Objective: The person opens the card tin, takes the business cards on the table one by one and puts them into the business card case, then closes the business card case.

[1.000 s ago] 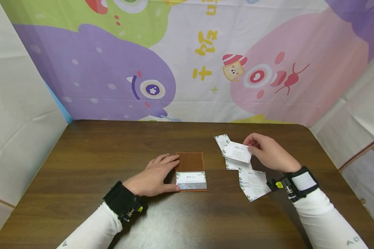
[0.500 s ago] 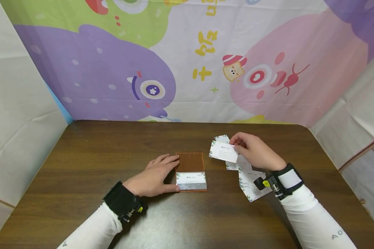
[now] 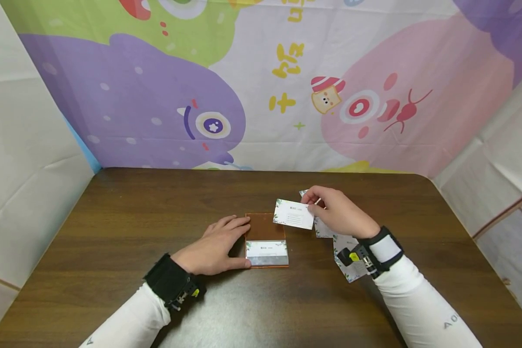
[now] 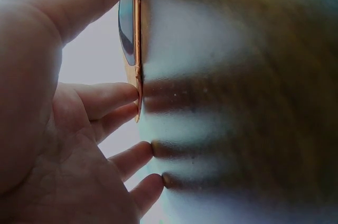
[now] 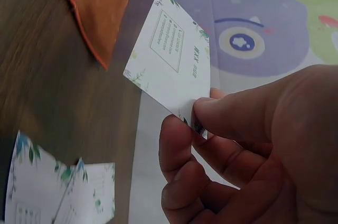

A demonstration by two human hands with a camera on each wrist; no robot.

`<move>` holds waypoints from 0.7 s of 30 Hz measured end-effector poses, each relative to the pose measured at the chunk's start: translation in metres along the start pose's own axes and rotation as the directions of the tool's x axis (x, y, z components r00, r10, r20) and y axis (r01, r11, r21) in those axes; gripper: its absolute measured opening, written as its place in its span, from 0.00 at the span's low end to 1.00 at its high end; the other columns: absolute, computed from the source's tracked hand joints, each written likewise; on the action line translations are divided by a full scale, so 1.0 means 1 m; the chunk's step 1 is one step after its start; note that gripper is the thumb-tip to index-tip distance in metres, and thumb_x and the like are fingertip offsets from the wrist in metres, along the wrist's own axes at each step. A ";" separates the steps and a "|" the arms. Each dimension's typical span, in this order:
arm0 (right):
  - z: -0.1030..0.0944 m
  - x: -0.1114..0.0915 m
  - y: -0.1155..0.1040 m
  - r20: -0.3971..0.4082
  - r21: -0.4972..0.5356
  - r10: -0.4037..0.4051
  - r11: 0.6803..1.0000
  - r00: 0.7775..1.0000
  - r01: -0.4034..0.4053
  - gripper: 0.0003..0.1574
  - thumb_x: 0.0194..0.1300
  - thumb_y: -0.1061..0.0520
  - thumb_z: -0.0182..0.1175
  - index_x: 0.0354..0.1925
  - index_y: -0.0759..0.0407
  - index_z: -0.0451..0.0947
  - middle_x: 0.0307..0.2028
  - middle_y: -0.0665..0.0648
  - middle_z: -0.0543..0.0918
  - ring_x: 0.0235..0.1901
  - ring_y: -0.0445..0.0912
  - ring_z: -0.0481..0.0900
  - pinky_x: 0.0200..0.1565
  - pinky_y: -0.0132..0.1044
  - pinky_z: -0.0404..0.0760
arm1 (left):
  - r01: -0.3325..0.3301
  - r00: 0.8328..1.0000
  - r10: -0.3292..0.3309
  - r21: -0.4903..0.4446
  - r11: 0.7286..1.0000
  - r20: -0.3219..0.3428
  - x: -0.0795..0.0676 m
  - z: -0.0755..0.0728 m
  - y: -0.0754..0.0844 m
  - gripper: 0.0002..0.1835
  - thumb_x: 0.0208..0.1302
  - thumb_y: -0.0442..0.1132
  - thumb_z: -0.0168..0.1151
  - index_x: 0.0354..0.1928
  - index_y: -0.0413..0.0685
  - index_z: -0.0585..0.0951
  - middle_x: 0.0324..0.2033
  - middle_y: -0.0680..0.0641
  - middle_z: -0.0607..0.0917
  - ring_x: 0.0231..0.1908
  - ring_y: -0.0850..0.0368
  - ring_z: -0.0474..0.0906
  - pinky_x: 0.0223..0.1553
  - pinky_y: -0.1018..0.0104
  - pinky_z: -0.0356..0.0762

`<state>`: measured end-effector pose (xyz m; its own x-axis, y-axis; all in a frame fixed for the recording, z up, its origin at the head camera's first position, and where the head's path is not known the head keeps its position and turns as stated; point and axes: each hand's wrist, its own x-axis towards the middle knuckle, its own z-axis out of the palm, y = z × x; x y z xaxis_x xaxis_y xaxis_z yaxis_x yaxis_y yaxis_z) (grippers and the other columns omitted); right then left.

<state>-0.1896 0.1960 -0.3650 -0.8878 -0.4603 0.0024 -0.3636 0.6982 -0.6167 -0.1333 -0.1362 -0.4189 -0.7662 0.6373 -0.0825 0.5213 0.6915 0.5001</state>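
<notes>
A brown card holder point(image 3: 261, 227) lies unfolded on the table, with one business card point(image 3: 267, 248) tucked in its near pocket. My left hand point(image 3: 217, 246) rests at its left edge, fingers spread, thumb and fingertips touching it; the left wrist view shows the holder's thin edge point(image 4: 138, 49) against them. Between thumb and fingers of my right hand point(image 3: 341, 210) a white business card point(image 3: 293, 214) with a leaf pattern is pinched by its right end. This card hangs above the table, its left end over the holder's upper right corner. The right wrist view shows its printed face point(image 5: 174, 49).
Several more leaf-patterned cards point(image 3: 348, 270) lie loosely on the wooden table point(image 3: 178, 193) under and beside my right forearm, partly hidden. A cartoon-printed cloth point(image 3: 261, 145) hangs behind the table's far edge. White sheets point(image 3: 30, 145) stand at both sides.
My right hand has carried the pinched card leftward, from above the loose cards to the holder's upper right corner. The left hand and the holder have stayed in place.
</notes>
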 end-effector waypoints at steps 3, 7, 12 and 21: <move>0.005 0.003 -0.004 0.010 0.000 -0.025 1.000 1.000 0.025 0.07 0.78 0.63 0.59 0.50 0.57 0.81 0.44 0.53 0.84 0.44 0.49 0.81 0.45 0.45 0.81 | -0.001 1.000 0.001 0.004 1.000 -0.001 0.000 0.000 0.000 0.47 0.70 0.60 0.70 0.80 0.39 0.66 0.81 0.42 0.61 0.81 0.35 0.49 0.75 0.31 0.53; 0.012 0.008 -0.009 0.022 -0.007 -0.049 0.999 0.999 0.049 0.07 0.78 0.63 0.59 0.50 0.57 0.81 0.42 0.52 0.84 0.43 0.48 0.80 0.45 0.44 0.80 | 0.001 1.000 -0.001 0.007 1.000 -0.002 0.000 0.000 0.000 0.48 0.70 0.60 0.70 0.80 0.39 0.66 0.81 0.42 0.61 0.81 0.35 0.49 0.75 0.32 0.53; 0.021 0.012 -0.014 0.039 -0.003 -0.078 0.997 0.996 0.078 0.07 0.78 0.64 0.59 0.49 0.57 0.82 0.39 0.51 0.83 0.41 0.47 0.78 0.45 0.43 0.79 | 0.001 1.000 -0.001 0.005 1.000 -0.009 0.001 0.000 0.000 0.48 0.69 0.60 0.71 0.80 0.39 0.66 0.81 0.42 0.62 0.80 0.35 0.50 0.74 0.31 0.54; 0.035 0.017 -0.022 0.065 0.016 -0.113 0.994 0.991 0.112 0.08 0.77 0.64 0.58 0.47 0.57 0.82 0.37 0.49 0.83 0.39 0.45 0.80 0.46 0.43 0.81 | 0.006 1.000 -0.006 -0.003 1.000 -0.012 0.001 0.000 0.000 0.49 0.69 0.59 0.71 0.81 0.40 0.65 0.81 0.42 0.62 0.80 0.34 0.50 0.74 0.31 0.54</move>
<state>-0.1867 0.1537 -0.3789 -0.8207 -0.5710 0.0208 -0.4565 0.6333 -0.6249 -0.1339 -0.1358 -0.4191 -0.7736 0.6293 -0.0748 0.5160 0.6940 0.5021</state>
